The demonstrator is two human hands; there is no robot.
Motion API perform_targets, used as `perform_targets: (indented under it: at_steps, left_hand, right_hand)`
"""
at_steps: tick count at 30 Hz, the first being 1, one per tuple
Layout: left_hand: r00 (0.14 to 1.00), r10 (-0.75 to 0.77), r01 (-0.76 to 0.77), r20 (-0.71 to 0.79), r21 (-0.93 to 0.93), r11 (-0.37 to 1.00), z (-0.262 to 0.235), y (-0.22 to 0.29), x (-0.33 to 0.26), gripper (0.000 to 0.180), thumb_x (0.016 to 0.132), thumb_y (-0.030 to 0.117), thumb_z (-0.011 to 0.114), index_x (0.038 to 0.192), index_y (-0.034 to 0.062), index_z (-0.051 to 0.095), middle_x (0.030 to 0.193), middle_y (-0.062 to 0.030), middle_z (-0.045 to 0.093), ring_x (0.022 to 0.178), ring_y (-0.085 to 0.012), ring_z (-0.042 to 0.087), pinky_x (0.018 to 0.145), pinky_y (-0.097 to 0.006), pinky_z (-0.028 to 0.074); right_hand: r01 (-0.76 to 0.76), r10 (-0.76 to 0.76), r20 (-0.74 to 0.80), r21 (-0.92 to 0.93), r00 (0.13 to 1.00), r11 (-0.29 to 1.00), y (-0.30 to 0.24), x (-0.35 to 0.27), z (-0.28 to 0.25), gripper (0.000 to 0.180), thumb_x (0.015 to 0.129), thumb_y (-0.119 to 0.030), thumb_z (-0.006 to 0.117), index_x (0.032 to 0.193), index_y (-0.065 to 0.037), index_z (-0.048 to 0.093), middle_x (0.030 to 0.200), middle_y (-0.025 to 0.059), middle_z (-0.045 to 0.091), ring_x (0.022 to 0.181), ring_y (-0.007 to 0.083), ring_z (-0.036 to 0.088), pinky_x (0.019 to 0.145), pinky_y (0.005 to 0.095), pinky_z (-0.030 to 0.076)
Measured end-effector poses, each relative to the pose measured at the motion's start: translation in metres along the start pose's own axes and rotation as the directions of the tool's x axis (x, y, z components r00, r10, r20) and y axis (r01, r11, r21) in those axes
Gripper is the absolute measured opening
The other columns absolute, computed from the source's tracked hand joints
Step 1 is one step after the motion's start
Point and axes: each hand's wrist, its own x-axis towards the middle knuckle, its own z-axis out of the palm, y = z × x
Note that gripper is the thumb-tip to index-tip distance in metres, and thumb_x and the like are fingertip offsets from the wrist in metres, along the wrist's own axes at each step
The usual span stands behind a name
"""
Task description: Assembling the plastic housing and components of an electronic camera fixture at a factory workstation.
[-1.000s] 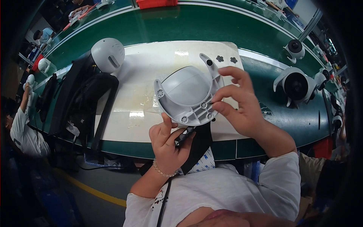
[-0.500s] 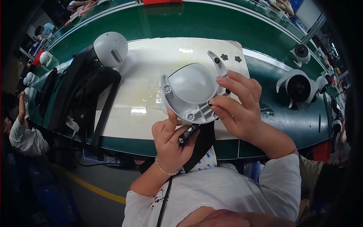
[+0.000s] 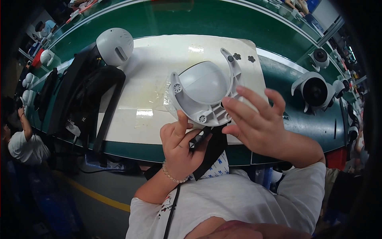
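Observation:
A white plastic base [image 3: 187,111] with curved arms and a smooth white dome [image 3: 205,81] lies on the pale board before me. My left hand [image 3: 179,145] is closed around a small black object with light markings [image 3: 200,136], its exact kind unclear. That hand's index finger points up at the base's near left rim. Over the base's right side is my right hand [image 3: 256,121], fingers apart, fingertips close to or touching the rim. A small dark spot shows by its index fingertip. One black round pad [image 3: 230,58] sits on the upper right arm of the base.
Two black flower-shaped pieces [image 3: 251,59] lie at the board's [image 3: 151,95] far right. To the left are a white rounded unit [image 3: 115,47] and black covers [image 3: 71,95]. White units with black round fronts [image 3: 314,91] stand right. Other people work further off.
My right hand has spread its fingers and shifted slightly right, its thumb now away from the index finger. My left hand keeps its hold with little movement.

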Motion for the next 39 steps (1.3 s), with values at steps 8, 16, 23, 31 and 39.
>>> perform_targets:
  at_steps: [8,16,23,31,39]
  left_hand:
    - [0.999,-0.019,0.022,0.027,-0.088,0.996,-0.002,-0.001,-0.004,0.028,0.054,0.005,0.076,0.078,0.0036,0.06,0.132,-0.0183,0.039,0.082,-0.0218,0.051,0.074,-0.031,0.039]
    - [0.999,-0.025,0.026,0.033,-0.034,0.999,-0.006,0.005,-0.002,0.031,0.053,0.007,0.076,0.08,0.0083,0.063,0.134,-0.0183,0.037,0.087,-0.0232,0.05,0.079,-0.029,0.04]
    - [0.999,0.049,-0.05,0.022,0.087,0.995,-0.007,0.004,-0.003,0.031,0.051,0.007,0.073,0.081,0.0103,0.066,0.133,-0.0182,0.039,0.095,-0.0253,0.046,0.084,-0.03,0.036]
    - [0.999,0.045,-0.045,0.008,0.103,0.994,-0.008,0.006,-0.001,0.026,0.051,0.007,0.07,0.077,0.0093,0.065,0.132,-0.0165,0.041,0.099,-0.0265,0.043,0.084,-0.03,0.033]
    - [0.999,0.036,-0.038,0.018,0.109,0.993,-0.009,0.008,-0.001,0.029,0.049,0.007,0.071,0.077,0.009,0.065,0.132,-0.0146,0.041,0.099,-0.0265,0.043,0.086,-0.029,0.034]
  right_hand:
    - [-0.084,0.078,0.034,0.237,0.996,0.968,0.015,-0.01,0.018,0.04,0.085,-0.046,0.046,0.102,-0.014,0.063,0.121,0.0088,0.049,0.118,0.0304,0.038,0.095,0.0408,0.024]
    - [-0.001,0.094,-0.132,0.575,0.987,0.818,-0.011,0.003,0.009,0.024,0.069,-0.024,0.067,0.092,-0.015,0.064,0.118,0.0036,0.052,0.117,0.027,0.038,0.09,0.0396,0.026]
    - [0.003,0.049,-0.06,0.662,0.997,0.749,-0.012,0.005,0.006,0.015,0.066,-0.012,0.068,0.079,-0.014,0.061,0.115,0.0022,0.053,0.115,0.0252,0.04,0.088,0.0398,0.027]
    - [0.156,0.055,-0.366,0.523,0.929,0.838,-0.031,0.001,0.023,0.021,0.071,-0.014,0.06,0.092,-0.019,0.06,0.094,-0.0052,0.062,0.093,0.0137,0.055,0.074,0.0292,0.028]
    - [0.165,0.026,-0.362,0.486,0.932,0.858,-0.03,-0.004,0.03,0.023,0.072,-0.017,0.061,0.095,-0.019,0.058,0.087,-0.0064,0.059,0.088,0.0117,0.054,0.074,0.0288,0.027]
